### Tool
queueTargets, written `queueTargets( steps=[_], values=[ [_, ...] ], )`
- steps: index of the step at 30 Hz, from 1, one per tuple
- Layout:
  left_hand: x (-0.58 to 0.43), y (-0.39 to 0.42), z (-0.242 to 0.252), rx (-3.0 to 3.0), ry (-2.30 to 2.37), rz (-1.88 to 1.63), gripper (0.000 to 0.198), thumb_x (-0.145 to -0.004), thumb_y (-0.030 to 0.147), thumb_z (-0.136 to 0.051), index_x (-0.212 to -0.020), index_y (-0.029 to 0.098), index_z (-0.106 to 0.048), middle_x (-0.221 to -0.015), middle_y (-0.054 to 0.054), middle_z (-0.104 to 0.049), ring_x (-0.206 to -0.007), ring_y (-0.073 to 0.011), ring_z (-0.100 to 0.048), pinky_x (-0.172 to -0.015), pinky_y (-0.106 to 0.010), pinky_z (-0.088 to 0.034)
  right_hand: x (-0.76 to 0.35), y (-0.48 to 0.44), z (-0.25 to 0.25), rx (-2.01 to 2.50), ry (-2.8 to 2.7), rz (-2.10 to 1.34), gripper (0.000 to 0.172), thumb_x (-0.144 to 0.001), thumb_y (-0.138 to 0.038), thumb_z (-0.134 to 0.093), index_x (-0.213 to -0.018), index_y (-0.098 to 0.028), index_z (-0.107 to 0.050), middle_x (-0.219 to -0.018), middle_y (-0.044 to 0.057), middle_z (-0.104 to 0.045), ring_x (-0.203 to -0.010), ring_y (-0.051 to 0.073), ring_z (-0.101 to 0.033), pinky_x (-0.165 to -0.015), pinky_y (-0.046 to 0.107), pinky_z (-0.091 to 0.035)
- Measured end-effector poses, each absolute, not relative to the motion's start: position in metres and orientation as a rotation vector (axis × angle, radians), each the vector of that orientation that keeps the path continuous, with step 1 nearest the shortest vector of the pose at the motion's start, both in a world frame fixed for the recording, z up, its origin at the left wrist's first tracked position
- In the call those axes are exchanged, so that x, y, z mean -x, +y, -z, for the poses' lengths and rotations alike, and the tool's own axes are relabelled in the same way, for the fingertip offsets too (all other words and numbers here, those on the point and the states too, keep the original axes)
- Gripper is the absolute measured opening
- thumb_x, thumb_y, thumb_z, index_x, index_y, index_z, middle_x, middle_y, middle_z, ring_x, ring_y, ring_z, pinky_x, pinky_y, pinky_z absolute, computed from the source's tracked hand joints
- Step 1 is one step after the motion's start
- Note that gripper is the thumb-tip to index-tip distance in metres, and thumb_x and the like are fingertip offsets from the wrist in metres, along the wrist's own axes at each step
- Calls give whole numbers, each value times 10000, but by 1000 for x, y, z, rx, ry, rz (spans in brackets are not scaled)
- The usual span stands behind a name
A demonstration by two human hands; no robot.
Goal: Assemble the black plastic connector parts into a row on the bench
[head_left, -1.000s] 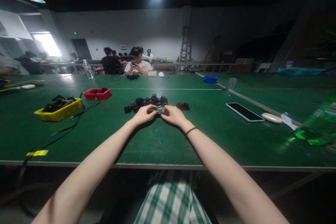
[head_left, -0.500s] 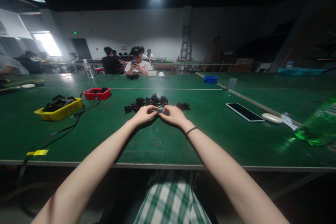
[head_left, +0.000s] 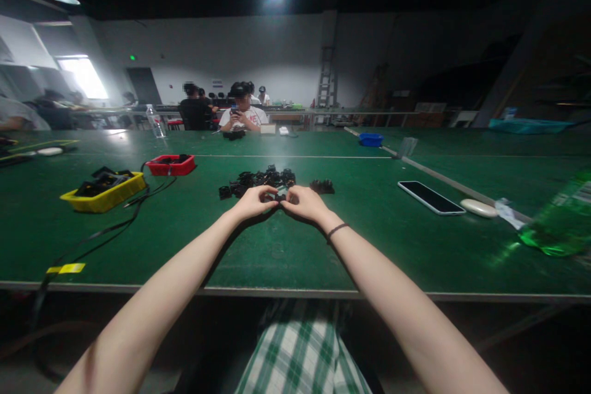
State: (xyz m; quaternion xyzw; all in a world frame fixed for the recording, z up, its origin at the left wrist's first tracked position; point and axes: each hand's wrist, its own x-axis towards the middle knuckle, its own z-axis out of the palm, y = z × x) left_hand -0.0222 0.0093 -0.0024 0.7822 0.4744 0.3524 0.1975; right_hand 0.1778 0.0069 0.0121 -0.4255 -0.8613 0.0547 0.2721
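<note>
My left hand and my right hand meet over the green table, their fingertips closed on one small black part between them. Its exact kind is too small to make out, and the fingers cover much of it. Just behind my hands lies a loose pile of similar black parts. Right of my right hand, a short row of black parts rests on the tabletop.
To the left stand a yellow bin and a red bin holding black parts, with a black cable alongside. A phone, a white oval object and a green bottle lie right. A person sits across the table.
My fingers have shifted slightly around the small black part, and it now shows a darker side. My arms and everything else stay in place.
</note>
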Motion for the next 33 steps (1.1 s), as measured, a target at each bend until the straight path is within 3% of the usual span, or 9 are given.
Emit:
queueTargets(
  steps=[13,17,22,33],
  values=[
    [23,13,7,-2282,1332,-954,378,-711,344,-678,-1050,178,-671,-1091,-80,-703,-1010,-250,-652,-899,-372,-517,-179,11,-9,1129,-2314,-182,163,-772,-319,-685,-764,-165,-630,-772,13,-615,-677,123,-522,-615,222,-347],
    [23,12,6,-2277,1324,-963,376,-709,348,-683,-1043,177,-677,-1076,-83,-708,-996,-253,-655,-897,-381,-516,-178,8,-11,1177,-2285,-203,219,-816,-388,-643,-829,-172,-616,-800,28,-638,-704,141,-559,-650,242,-387],
    [22,11,4,-2277,1332,-949,367,-708,328,-681,-1048,189,-677,-1075,-73,-710,-980,-237,-658,-909,-376,-511,-178,11,-9,1258,-2184,-207,211,-950,-284,-428,-1066,-170,-562,-1038,97,-663,-913,187,-622,-782,293,-449],
    [22,9,3,-2280,1345,-953,369,-715,334,-679,-1052,184,-679,-1071,-76,-713,-983,-241,-657,-912,-377,-509,-178,24,2,1260,-2174,-179,459,-861,-51,-424,-1319,-78,-438,-1311,193,-549,-1221,217,-527,-1067,373,-391]
  ],
)
